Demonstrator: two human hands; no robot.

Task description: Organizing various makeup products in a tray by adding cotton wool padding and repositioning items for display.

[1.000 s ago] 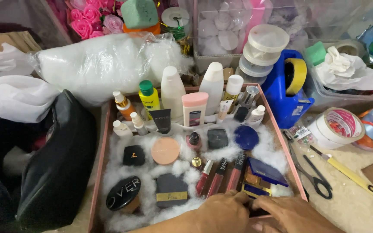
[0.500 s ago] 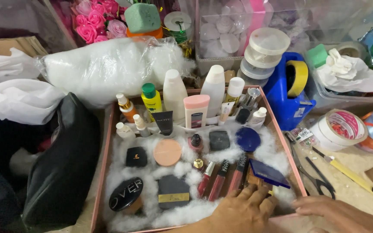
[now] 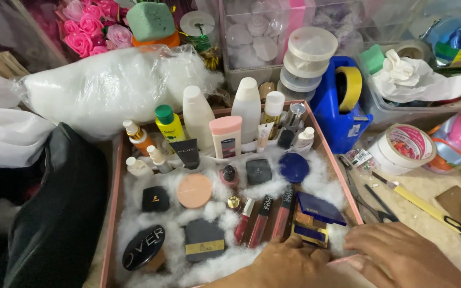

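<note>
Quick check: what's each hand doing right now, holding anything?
Left hand: open, palm down on the white stuffing at the pink box's near edge, holding nothing.
Right hand: open, flat at the box's near right corner, empty.

Your left hand (image 3: 286, 264) and right hand (image 3: 401, 256) rest flat at the near edge of the pink box (image 3: 114, 181), fingertips beside the blue palette (image 3: 320, 208) and lip glosses (image 3: 262, 221) lying on white stuffing (image 3: 214, 210).

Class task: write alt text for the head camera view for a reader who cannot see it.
Two bare hands, left hand and right hand, rest at the near edge of a pink box lined with white fluff, holding bottles, compacts and lip tubes.
</note>
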